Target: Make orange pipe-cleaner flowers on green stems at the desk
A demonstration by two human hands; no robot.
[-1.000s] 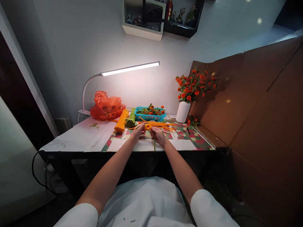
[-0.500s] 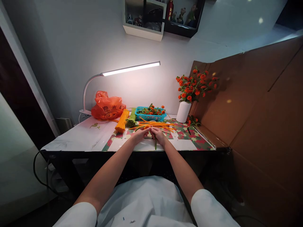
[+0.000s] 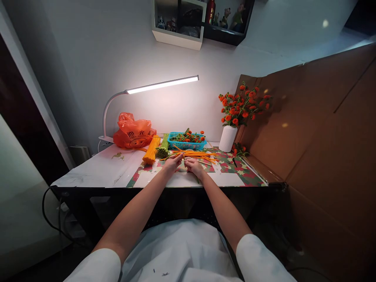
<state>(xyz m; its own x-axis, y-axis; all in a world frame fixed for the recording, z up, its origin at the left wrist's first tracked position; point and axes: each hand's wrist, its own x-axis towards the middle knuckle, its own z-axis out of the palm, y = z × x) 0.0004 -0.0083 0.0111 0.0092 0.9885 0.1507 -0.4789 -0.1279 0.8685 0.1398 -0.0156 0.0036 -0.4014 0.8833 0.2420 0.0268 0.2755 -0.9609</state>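
Observation:
Over the front middle of the table, my left hand (image 3: 173,163) is closed in a pinch, fingertips on a small piece of orange pipe cleaner that is mostly hidden. Close beside it, my right hand (image 3: 194,167) is closed too, gripping a green pipe cleaner (image 3: 197,180) whose end shows below the palm. The fingertips of both hands nearly meet. Just behind them lie loose orange pipe cleaners (image 3: 202,154). A thick orange bundle of pipe cleaners (image 3: 150,152) and a green bundle (image 3: 163,149) rest left of these.
A blue basket (image 3: 188,145) holds small orange flowers with green stems. A white ribbed vase (image 3: 228,138) of orange flowers stands at the right, near a cardboard panel (image 3: 311,117). At the left are a red plastic bag (image 3: 132,131) and a lit desk lamp (image 3: 163,85).
The orange loop seen between my hands a second ago is now mostly covered by fingers. The green pipe cleaner has swung from hanging straight down to slanting right under my right hand.

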